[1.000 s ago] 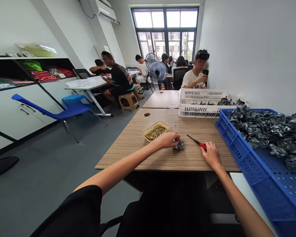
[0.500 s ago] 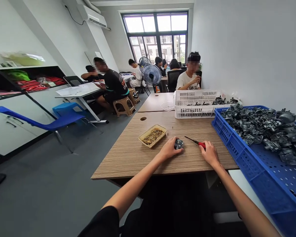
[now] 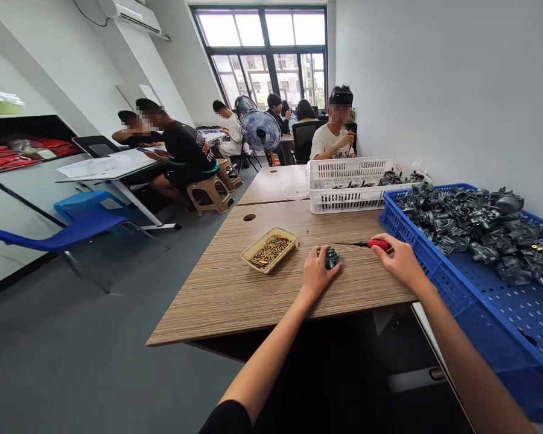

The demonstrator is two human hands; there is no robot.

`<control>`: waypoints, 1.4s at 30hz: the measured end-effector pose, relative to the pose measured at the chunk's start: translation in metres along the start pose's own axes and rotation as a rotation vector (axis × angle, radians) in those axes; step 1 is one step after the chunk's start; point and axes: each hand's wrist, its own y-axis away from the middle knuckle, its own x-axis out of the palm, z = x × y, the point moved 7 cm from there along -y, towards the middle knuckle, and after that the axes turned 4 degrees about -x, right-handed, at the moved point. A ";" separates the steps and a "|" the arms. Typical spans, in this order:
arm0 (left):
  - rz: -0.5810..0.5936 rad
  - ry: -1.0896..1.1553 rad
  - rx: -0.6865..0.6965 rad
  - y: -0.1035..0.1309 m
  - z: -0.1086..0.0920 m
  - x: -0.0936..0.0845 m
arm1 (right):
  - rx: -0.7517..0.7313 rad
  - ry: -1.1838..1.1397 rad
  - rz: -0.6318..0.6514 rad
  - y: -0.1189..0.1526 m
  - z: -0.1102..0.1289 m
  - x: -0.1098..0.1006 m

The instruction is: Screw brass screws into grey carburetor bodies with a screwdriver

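On the wooden table, my left hand point(image 3: 317, 267) is closed around a small grey metal carburetor body point(image 3: 332, 258) that rests on the tabletop. Its fingers hide part of the casting. To the right, my right hand point(image 3: 401, 260) grips the red handle of a screwdriver point(image 3: 378, 244). The dark shaft points left, its tip just beyond the carburetor and seemingly apart from it. Left of my left hand stands a cream plastic tray point(image 3: 281, 259) with many small brass jets point(image 3: 268, 251). A couple of tiny parts lie loose near the tray.
A blue crate point(image 3: 461, 313) heaped with carburetor bodies point(image 3: 461, 223) borders the table on the right. Behind it stands a white basket point(image 3: 344, 204) with more parts. A person point(image 3: 332, 135) sits across the table. A blue chair point(image 3: 58, 238) is at left.
My view has turned slightly to the right. My right hand has shifted its hold on the screwdriver, which now lies more level. The carburetor stays in my left hand.
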 end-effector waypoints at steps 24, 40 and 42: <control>-0.016 0.063 0.112 0.008 0.000 0.004 | 0.046 0.152 0.190 0.009 0.041 -0.005; 0.052 0.047 0.068 0.008 -0.001 0.005 | 0.196 0.395 0.180 0.010 0.039 0.000; 0.052 0.048 0.076 0.009 -0.001 0.006 | 0.186 0.361 0.195 0.010 0.041 0.003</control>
